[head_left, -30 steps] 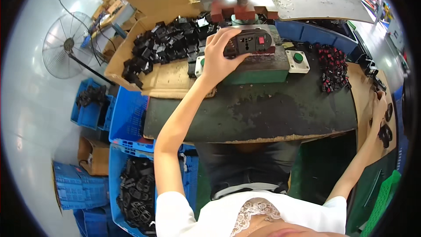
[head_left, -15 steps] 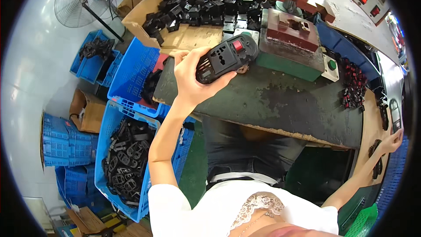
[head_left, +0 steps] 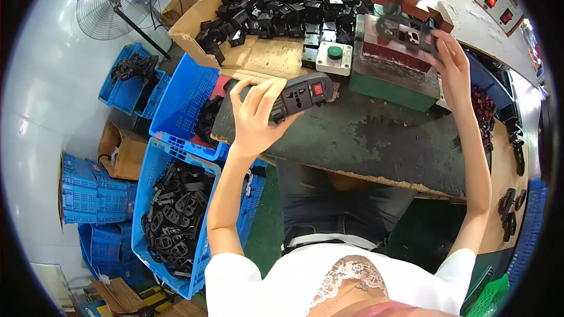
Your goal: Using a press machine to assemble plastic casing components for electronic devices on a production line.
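Fingers first: the left hand [head_left: 254, 118] is curled round a black oblong plastic socket adapter with a red switch [head_left: 301, 95], thumb under, fingers spread along its near edge, holding it just above the worn dark-green workbench top [head_left: 376, 141]. Over on the other side, the right hand [head_left: 452, 64] has its fingertips pinched on a dark plastic part [head_left: 405, 34] sitting in the red-brown block fixture of the press [head_left: 399, 53]; whether it is seating the part or lifting it, I cannot tell.

Moving outward: a white box with a green push-button [head_left: 334, 57] stands just beside the fixture. Behind it lies an open cardboard tray heaped with small black moulded parts [head_left: 276, 9], a big stock waiting. Down by the left elbow, a blue plastic crate of black looped pieces [head_left: 176, 217] sits on the floor, more blue crates stacked beside it. More dark and red pieces [head_left: 484, 117] lie past the right forearm.

My read: one adapter in hand, one part at the press, and a mountain in the tray left untouched.
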Demonstrator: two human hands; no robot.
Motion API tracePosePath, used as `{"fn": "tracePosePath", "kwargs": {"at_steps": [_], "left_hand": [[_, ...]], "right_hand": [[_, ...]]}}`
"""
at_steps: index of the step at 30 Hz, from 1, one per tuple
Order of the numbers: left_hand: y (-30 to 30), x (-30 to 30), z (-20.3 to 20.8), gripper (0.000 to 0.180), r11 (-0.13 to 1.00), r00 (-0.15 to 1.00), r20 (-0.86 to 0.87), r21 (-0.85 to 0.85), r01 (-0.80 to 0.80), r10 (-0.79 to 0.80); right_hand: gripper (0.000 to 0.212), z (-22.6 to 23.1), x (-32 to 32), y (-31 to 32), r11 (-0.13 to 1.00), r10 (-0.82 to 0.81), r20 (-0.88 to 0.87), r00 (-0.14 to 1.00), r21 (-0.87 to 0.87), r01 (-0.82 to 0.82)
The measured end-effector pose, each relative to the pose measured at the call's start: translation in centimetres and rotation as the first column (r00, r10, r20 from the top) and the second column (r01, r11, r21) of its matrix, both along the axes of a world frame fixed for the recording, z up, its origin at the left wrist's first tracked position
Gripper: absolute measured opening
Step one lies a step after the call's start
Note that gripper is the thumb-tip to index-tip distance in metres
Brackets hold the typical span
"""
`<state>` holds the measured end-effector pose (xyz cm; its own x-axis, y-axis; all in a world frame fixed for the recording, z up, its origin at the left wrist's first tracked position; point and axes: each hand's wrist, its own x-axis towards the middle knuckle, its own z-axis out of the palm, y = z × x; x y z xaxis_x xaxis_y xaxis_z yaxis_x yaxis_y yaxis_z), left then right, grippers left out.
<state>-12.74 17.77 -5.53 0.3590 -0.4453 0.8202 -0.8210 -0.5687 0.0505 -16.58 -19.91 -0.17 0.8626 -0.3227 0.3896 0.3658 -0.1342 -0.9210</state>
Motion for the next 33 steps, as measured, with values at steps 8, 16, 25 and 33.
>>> {"fn": "tracePosePath", "kwargs": {"at_steps": [8, 16, 25, 33], "left_hand": [[1.1, -0.4, -0.6, 0.064, 0.999, 0.998, -0.059, -0.021, -0.033, 0.032], [4.9, -1.3, -1.6, 0.064, 0.976, 0.971, -0.106, 0.029, -0.214, 0.216], [10.8, 0.5, -4.1, 0.062, 0.89, 0.89, -0.023, 0.031, -0.454, 0.455], [15.2, 5.4, -5.1, 0.054, 0.647, 0.632, -0.223, -0.005, -0.762, 0.742]], "right_hand": [[0.024, 0.4, 3.0, -0.5, 0.93, -0.024, -0.136, 0.99, -0.367, -0.028], [0.03, -1.2, 4.0, -2.1, 0.634, -0.111, 0.173, 0.979, -0.746, 0.204], [0.046, -1.0, 5.5, -1.4, 0.707, 0.053, 0.035, 0.998, -0.707, -0.013], [0.047, 0.3, 5.5, -1.3, 0.58, 0.103, 0.03, 0.994, -0.814, -0.036]]}}
